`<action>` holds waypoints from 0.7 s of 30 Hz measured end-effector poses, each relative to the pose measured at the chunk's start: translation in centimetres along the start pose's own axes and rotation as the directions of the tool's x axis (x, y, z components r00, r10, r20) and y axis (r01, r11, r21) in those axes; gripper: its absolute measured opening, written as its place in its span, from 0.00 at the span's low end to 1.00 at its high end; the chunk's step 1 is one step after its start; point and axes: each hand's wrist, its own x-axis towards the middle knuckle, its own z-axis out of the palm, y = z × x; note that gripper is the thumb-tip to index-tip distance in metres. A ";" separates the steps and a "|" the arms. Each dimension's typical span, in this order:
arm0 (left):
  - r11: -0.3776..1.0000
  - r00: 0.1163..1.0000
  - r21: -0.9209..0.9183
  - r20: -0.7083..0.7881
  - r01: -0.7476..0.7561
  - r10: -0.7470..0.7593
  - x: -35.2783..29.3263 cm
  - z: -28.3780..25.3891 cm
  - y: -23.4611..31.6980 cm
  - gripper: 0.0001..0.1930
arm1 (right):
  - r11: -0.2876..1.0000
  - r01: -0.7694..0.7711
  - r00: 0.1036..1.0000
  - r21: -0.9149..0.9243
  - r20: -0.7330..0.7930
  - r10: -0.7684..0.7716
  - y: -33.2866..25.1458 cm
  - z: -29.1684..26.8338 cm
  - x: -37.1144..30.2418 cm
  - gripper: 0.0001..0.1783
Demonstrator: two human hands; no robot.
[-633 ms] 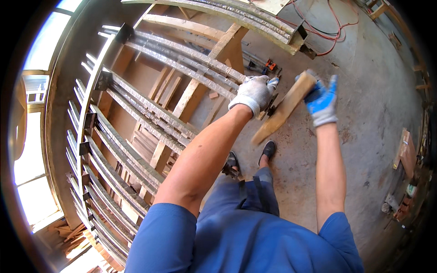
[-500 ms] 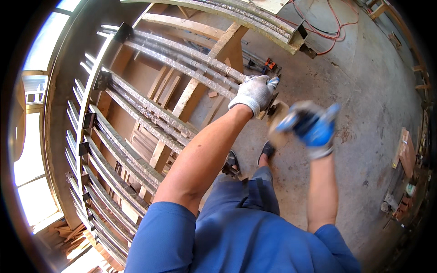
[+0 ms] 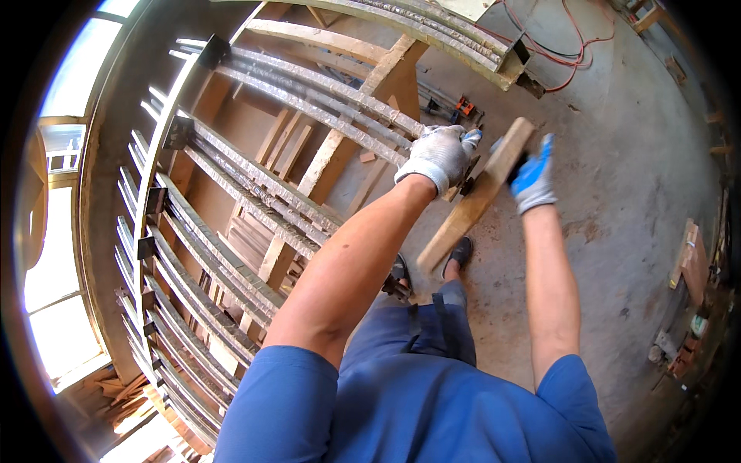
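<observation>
Bright daylight from left windows, glare, fisheye-bent dark edges

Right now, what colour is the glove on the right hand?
Blue, with a grey cuff; the right hand grips a wooden board. Head view shows it best.

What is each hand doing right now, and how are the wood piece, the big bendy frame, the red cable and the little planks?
left hand: gloved, stretched out at the frame, beside the wooden board.
right hand: gloved, gripping the board.
wooden board: raised off the floor, tilted.
curved frame: standing, its rails clamped in rows.
red cable: lying loose on the concrete floor.
short planks: stacked flat on the floor.
</observation>
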 end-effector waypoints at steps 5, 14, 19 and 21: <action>1.000 1.000 0.013 0.001 0.016 -0.016 -0.1 -0.1 -0.7 0.23 | 0.878 0.304 0.825 -0.369 0.562 -0.049 -1.1 8.8 -10.4 0.50; 1.000 1.000 0.014 0.016 0.017 -0.017 -0.4 -0.6 -0.7 0.23 | 0.742 -0.528 0.838 0.413 0.116 0.533 17.9 -3.7 -9.9 0.63; 1.000 1.000 0.019 0.005 0.018 -0.018 0.2 0.1 -0.6 0.23 | 0.945 -0.235 0.969 0.229 -0.027 0.247 7.7 -3.4 0.6 0.54; 1.000 1.000 0.022 -0.016 -0.005 0.006 0.2 0.1 -0.1 0.22 | 0.992 -0.084 0.994 0.098 -0.066 0.090 1.4 -0.1 0.8 0.51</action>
